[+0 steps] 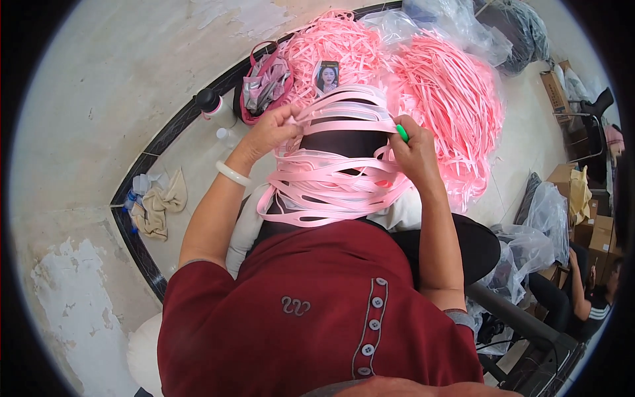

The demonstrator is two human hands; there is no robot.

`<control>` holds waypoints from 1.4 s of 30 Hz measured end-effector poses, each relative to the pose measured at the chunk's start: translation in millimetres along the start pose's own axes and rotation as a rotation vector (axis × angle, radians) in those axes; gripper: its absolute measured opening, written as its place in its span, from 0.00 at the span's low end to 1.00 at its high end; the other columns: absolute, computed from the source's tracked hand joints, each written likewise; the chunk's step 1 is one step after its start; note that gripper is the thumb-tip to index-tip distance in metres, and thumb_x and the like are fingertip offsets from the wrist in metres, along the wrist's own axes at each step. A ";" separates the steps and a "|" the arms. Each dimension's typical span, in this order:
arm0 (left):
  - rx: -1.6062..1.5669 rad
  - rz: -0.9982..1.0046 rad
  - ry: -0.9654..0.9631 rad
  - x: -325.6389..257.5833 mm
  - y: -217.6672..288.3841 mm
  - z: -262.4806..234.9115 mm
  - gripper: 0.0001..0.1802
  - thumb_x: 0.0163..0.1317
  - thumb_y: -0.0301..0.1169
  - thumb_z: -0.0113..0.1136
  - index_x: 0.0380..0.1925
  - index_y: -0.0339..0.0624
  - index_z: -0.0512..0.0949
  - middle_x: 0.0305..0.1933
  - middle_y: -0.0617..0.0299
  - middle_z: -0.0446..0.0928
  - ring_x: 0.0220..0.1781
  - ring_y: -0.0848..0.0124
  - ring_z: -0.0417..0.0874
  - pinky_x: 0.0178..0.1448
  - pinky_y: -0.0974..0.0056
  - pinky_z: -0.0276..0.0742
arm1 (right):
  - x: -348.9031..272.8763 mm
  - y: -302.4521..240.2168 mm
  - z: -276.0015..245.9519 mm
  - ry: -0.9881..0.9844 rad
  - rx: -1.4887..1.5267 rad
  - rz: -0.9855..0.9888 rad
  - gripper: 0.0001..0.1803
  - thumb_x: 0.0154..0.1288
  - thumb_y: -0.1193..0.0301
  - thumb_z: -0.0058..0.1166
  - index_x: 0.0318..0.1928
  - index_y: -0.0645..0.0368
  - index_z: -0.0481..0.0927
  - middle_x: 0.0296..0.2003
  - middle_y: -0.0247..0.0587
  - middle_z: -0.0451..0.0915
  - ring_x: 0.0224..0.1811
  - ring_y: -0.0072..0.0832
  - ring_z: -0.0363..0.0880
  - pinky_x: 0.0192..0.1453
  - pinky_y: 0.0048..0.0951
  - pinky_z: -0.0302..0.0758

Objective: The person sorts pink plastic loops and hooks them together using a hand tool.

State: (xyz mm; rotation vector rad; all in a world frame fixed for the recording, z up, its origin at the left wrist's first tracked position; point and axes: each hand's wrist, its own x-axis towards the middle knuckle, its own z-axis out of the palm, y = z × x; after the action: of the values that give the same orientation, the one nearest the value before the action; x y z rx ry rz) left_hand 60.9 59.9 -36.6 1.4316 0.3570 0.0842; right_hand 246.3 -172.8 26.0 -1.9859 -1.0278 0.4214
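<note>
I am pinching pink straps point(331, 178) at my left hand point(271, 132) fingertips to keep them taut, while my right hand point(413, 155) fingers are curling closed around a green pen point(401, 132) just above the bundle.

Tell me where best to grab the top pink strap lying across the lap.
Probably its bare middle span, from above. The top pink strap lies flat across the dark lap, pinched at one end by the left hand and met at the other by the right hand, which holds a green tool. Straps below are tangled.
</note>
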 end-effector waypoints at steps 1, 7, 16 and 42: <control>0.000 -0.002 -0.001 -1.8 5.7 2.0 0.15 0.59 0.25 0.56 0.47 0.36 0.73 0.35 0.67 0.76 0.35 0.80 0.76 0.39 0.74 0.72 | -4.7 -4.6 -1.6 0.011 0.034 -0.025 0.06 0.61 0.74 0.50 0.35 0.65 0.75 0.20 0.39 0.74 0.22 0.24 0.71 0.27 0.27 0.65; 0.041 0.270 -0.008 -21.1 49.2 15.9 0.09 0.61 0.23 0.54 0.41 0.36 0.75 0.35 0.68 0.75 0.35 0.83 0.74 0.40 0.77 0.70 | -67.3 -24.2 -35.6 0.013 -0.089 -0.193 0.09 0.49 0.79 0.49 0.34 0.63 0.75 0.23 0.48 0.74 0.24 0.41 0.76 0.29 0.32 0.70; 0.245 0.211 0.048 -39.8 44.8 26.0 0.25 0.52 0.22 0.59 0.53 0.39 0.68 0.37 0.69 0.75 0.37 0.83 0.72 0.41 0.76 0.68 | -79.4 3.4 -32.0 -0.014 -0.120 -0.073 0.18 0.50 0.72 0.64 0.42 0.63 0.79 0.31 0.39 0.78 0.34 0.25 0.75 0.38 0.28 0.71; 0.679 0.488 0.437 -44.3 44.8 44.6 0.14 0.54 0.24 0.59 0.43 0.40 0.77 0.44 0.62 0.78 0.44 0.72 0.76 0.47 0.69 0.70 | -36.3 -41.2 -35.7 0.100 0.446 -0.102 0.20 0.72 0.61 0.43 0.36 0.67 0.80 0.27 0.35 0.76 0.30 0.20 0.72 0.36 0.22 0.69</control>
State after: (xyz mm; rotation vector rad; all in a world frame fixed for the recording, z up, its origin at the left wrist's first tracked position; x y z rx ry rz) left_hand 39.1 12.1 19.8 2.1559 0.4034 0.7385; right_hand 225.1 -207.5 77.3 -1.5347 -0.8791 0.4471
